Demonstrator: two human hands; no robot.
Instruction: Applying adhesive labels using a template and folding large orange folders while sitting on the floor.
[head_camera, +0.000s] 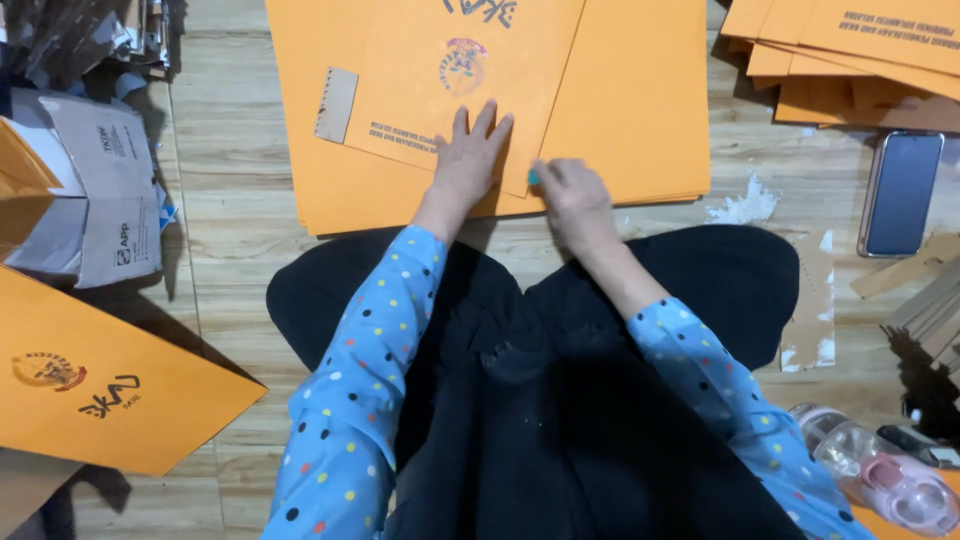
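The orange folder (470, 70) lies flat on the orange stack (620, 110), its long side tilted, its corner pointing at the person. The left hand (468, 160) is spread wide, pressing on it. The right hand (572, 195) is curled around a small teal thing (534, 178) at the folder's corner. Bare wood floor (240, 150) lies left of the stack.

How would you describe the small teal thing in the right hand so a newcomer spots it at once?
Start at the stack of orange sheets on the wood floor ahead of the knees. At its near edge the right hand pinches a small teal object. It is the only blue-green thing against all that orange.
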